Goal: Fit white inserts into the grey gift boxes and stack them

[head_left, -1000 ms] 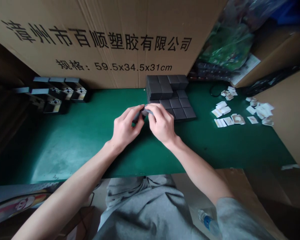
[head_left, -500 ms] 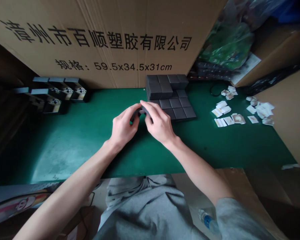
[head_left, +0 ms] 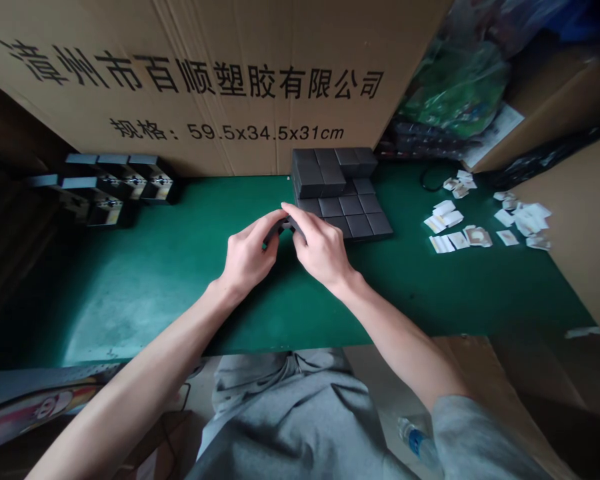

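Both hands meet over the middle of the table, fingertips together at the top of a small dark box [head_left: 274, 233]. My left hand [head_left: 250, 252] is closed around its left side. On the other side my right hand [head_left: 323, 252] grips it with bent fingers. The box looks partly unfolded, like a hinged one, but the fingers cover most of it and its inside does not show. Just beyond my right hand sit several similar closed dark boxes [head_left: 359, 227] in rows, some stacked two high.
Several open dark boxes [head_left: 153, 179] with light inserts stand at the left on the green table [head_left: 145, 287]. White paper pieces [head_left: 530, 219] and small cards [head_left: 444, 217] lie at the right. A large printed carton [head_left: 260, 40] walls off the back. A black loop [head_left: 431, 179] lies nearby.
Both hands have shifted very slightly to the right with the dark box still between them. Nothing else has visibly moved.
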### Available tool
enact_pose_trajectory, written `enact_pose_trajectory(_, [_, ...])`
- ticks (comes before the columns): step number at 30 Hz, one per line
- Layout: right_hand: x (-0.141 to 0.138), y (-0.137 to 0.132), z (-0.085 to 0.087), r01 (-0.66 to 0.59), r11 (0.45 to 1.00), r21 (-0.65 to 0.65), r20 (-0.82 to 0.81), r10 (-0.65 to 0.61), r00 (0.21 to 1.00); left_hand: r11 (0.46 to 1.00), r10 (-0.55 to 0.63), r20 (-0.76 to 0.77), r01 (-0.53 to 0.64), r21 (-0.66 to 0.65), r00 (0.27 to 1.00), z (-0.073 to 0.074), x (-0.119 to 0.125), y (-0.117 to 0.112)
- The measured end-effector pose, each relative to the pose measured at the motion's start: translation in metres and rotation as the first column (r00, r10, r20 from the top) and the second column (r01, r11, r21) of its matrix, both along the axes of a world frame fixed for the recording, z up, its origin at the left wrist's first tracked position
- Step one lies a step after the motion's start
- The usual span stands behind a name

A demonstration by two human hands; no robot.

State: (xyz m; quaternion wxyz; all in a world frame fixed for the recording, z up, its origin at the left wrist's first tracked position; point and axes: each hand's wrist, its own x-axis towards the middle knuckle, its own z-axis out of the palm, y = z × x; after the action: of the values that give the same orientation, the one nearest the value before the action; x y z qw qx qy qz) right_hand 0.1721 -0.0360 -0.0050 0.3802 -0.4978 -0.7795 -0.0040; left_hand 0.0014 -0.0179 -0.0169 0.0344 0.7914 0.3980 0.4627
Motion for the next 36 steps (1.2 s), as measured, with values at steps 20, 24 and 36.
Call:
enact_pose_trajectory(20, [-0.003,0.004,-0.007,0.057,0.992,0.114,0.013,-0.059,0.998,0.998,0.009,-0.012,-0.01,-0.058,1.0,0.003,-0.002,-0.001])
enact_pose_trajectory(24, [-0.004,0.004,-0.009,0.058,0.99,0.132,0.012,-0.06,0.998,1.0,0.014,-0.017,-0.014,-0.022,1.0,0.0,-0.002,0.0])
enact_pose_trajectory(36, [-0.004,0.002,-0.006,0.052,0.992,0.114,-0.003,-0.052,0.999,0.999,0.02,-0.031,-0.021,-0.049,0.999,0.003,-0.002,-0.001])
